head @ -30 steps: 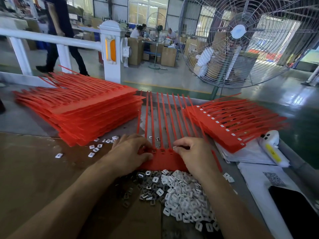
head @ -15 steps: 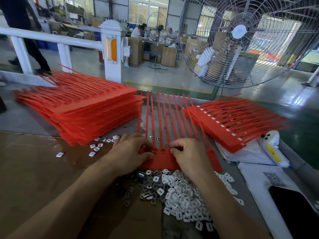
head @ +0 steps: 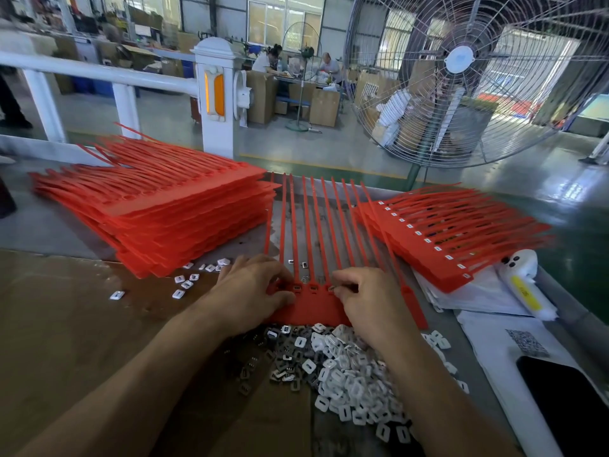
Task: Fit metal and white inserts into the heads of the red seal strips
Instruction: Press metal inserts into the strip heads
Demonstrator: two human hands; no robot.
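Hands: left hand [head: 250, 291] and right hand [head: 369, 301] pinched the red seal strips' [head: 309, 308] heads.
Inserts [head: 342, 371]: heaped at worktop's near edge, apparently mixed.

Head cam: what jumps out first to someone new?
The red seal strips: a tall stack far left, a smaller fanned stack with white inserts along its heads on the right, one sheet between. Both hands, left and right, rest on that sheet's heads, above a pile of white inserts. A big wire-caged fan looms behind.
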